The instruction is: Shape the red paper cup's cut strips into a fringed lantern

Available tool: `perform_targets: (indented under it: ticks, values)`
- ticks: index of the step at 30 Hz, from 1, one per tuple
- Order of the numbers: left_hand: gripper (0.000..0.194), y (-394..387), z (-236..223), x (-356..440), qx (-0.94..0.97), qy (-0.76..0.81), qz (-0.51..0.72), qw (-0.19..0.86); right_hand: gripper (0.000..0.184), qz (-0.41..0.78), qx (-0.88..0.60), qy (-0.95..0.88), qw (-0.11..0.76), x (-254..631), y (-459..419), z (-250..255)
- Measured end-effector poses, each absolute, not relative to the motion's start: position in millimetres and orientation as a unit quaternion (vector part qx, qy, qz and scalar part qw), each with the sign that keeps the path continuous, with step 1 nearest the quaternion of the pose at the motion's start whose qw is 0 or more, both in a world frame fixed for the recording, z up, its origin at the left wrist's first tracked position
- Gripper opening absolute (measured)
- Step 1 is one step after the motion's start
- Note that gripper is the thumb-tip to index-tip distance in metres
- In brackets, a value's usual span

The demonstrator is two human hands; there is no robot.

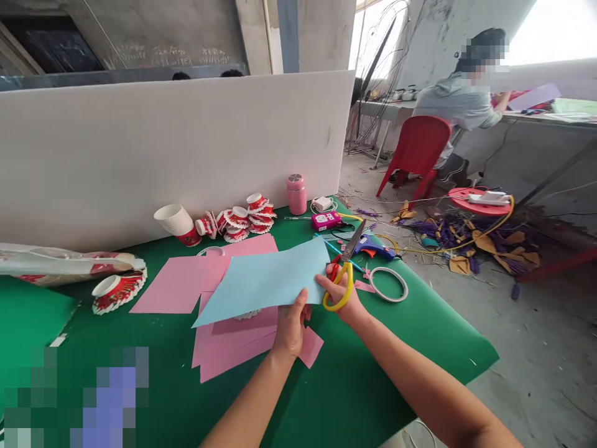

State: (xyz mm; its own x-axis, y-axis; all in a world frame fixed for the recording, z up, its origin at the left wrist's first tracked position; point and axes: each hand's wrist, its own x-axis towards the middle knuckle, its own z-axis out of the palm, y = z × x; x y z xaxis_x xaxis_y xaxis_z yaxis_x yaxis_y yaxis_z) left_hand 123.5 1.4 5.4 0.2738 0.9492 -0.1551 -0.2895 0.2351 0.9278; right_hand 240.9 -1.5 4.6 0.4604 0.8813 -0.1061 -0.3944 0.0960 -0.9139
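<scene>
A light blue sheet of paper (270, 277) is held up over the green table. My left hand (291, 326) grips its lower edge, thumb on top. In my right hand (342, 295) is a pair of scissors (346, 267) with yellow and red handles, blades pointing up and away. That hand's fingers also touch the right end of the blue sheet. Under it lie pink paper sheets (233, 354), and a small pink piece (311, 347) sits by my left wrist. A blue glue gun (375, 247) lies just beyond the scissors.
Stacked paper cups (175, 221) and red-and-white cut cups (237, 218) stand along the white board (177, 149). A pink bottle (296, 194), a pink box (326, 220) and a white tape roll (388, 284) are on the table (373, 373). A person (459, 99) sits on a red chair (417, 146).
</scene>
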Motion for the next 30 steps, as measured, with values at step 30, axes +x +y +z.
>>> perform_targets:
  ticks: [30]
  values:
    - [0.037, 29.0, 68.4, 55.5, 0.490, 0.450, 0.681, 0.305, 0.067, 0.596, -0.386, -0.584, 0.394, 210.2, -51.5, 44.2]
